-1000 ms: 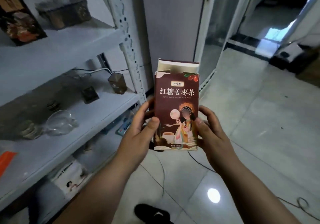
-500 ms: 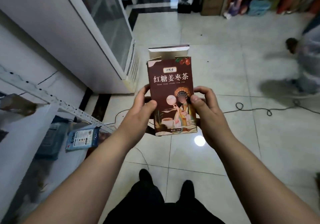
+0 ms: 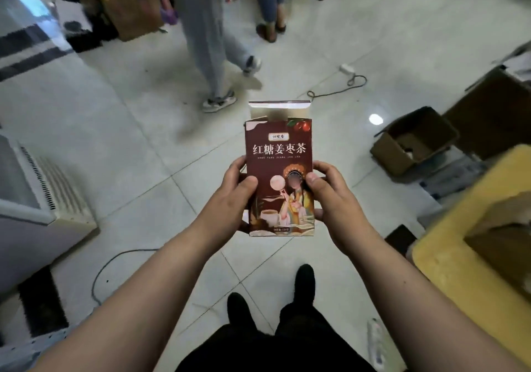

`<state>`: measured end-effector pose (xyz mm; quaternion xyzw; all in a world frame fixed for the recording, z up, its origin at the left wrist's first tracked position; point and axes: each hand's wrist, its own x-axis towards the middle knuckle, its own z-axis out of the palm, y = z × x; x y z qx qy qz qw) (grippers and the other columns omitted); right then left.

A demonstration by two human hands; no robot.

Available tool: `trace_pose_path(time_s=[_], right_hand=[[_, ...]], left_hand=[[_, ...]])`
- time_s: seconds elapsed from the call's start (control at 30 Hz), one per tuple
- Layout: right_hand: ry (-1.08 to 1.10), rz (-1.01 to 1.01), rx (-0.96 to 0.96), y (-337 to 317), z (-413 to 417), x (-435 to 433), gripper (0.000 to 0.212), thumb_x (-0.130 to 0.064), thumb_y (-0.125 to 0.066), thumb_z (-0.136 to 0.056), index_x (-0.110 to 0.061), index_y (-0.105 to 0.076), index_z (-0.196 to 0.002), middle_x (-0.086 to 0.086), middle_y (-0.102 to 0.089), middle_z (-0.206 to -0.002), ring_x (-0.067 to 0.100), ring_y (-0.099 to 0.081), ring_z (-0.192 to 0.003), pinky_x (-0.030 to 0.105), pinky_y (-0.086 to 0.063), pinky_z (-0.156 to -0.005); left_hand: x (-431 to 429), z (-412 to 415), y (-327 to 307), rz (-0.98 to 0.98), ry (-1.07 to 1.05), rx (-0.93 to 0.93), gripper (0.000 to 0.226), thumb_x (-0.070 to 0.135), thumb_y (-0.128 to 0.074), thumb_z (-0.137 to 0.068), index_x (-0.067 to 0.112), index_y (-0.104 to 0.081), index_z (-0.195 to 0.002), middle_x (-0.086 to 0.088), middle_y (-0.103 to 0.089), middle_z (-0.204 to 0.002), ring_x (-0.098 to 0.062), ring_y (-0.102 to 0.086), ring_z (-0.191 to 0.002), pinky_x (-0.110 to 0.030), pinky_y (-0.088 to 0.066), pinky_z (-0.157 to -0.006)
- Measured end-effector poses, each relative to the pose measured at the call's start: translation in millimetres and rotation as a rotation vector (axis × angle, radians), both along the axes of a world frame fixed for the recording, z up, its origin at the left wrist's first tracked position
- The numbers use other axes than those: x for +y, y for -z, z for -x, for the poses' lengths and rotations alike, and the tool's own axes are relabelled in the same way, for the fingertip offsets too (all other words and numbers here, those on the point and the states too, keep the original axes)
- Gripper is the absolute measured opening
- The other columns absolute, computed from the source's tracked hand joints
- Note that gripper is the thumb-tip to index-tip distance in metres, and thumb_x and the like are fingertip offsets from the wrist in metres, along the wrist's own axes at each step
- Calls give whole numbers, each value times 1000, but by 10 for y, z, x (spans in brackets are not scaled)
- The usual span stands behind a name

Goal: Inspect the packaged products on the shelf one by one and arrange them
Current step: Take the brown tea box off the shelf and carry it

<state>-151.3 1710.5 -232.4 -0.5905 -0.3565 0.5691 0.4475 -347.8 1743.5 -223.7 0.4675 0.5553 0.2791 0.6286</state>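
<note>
Upright over the floor (image 3: 143, 141), the tea box (image 3: 278, 176), flap open, sits clamped between my left hand (image 3: 230, 202) and right hand (image 3: 333, 199) fingers.

Both hands, left hand (image 3: 230, 199) and right hand (image 3: 333, 199), are gripping an upright brown tea box (image 3: 278, 153), top flap standing open, over the tiled floor (image 3: 129, 147); two people are walking beyond.

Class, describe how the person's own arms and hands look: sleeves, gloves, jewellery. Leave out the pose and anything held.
The left hand and right hand are bare: no gloves, and no ring shows on the visible fingers. The left forearm and right forearm are uncovered to the picture's edge, with no sleeve, watch or bracelet in view.
</note>
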Motion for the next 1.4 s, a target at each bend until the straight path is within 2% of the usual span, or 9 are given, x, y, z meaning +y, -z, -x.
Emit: trace_pose_path(time_s=[0.17,0.37,0.5,0.7,0.87,1.0,1.1,1.23,1.4], right_hand=[[275,36,19,35,-393,-538,41,-42,-63,-94,-21,-61,-129,-2,-75,-111,12,-76,-93,34,-58,-74],[486,72,53,40,-1010,-1135,19,-44,-62,-94,-33,-70,-107,0,-78,-103,22,-76,-93,39,-57,-75],[598,65,95,47,-1633,-1533,32,-48,-62,-83,-31,-69,-109,5,-77,-107,32,-75,-99,47,-60,-82],[755,16,54,11,-2696,-2095,48,-49,-62,-82,-24,-66,-122,0,-78,-107,19,-76,-96,36,-57,-73],[699,37,136,102,-3366,-2473,89,-54,-83,-68,-36,-45,-146,-2,-73,-125,24,-72,-111,48,-57,-93],[669,56,-29,156,-3701,-2689,90,-50,-91,-65,-56,-43,-140,-8,-71,-126,19,-70,-115,52,-57,-99],[679,12,-133,129,-3879,-2778,85,-38,-91,-71,-52,-45,-142,-14,-69,-125,10,-69,-116,42,-57,-99],[637,51,-297,137,-4083,-2738,86,-44,-92,-71,-54,-45,-142,-10,-58,-138,7,-60,-125,41,-53,-106],[620,181,-607,88,-4277,-2630,88,-34,-90,-77,-63,-35,-139,-15,-47,-127,-4,-49,-119,25,-42,-105]], left_hand=[[-91,-536,35,12,257,23,36,36,-38,-107,49,-38,-140,11,-67,-116,-8,-72,-92,-35,-61,-62],[-288,-1387,-33,-17,505,54,32,35,-37,-107,50,-41,-136,10,-70,-114,-7,-72,-91,-31,-58,-61],[-496,-2152,-83,-46,632,64,33,35,-36,-108,54,-38,-135,13,-68,-118,-3,-71,-94,-28,-57,-65],[-925,-3424,-106,-2,729,38,33,36,-37,-107,53,-42,-135,6,-69,-120,-9,-74,-92,-34,-60,-62],[-1212,-4224,-20,9,683,-24,33,32,-39,-107,48,-42,-136,3,-69,-122,-11,-74,-97,-34,-60,-67],[-1349,-4670,87,82,664,-107,35,33,-43,-106,43,-43,-140,3,-67,-124,-20,-70,-110,-53,-60,-88],[-1266,-4853,124,89,646,-165,44,42,-50,-98,42,-43,-141,5,-70,-123,-25,-67,-117,-55,-53,-101],[-852,-5001,78,66,450,-329,36,49,-45,-100,40,-50,-134,2,-66,-122,-22,-67,-115,-48,-56,-96],[-486,-5199,146,-12,662,-136,26,42,-43,-103,31,-66,-108,6,-67,-115,-22,-65,-116,-41,-61,-89]])
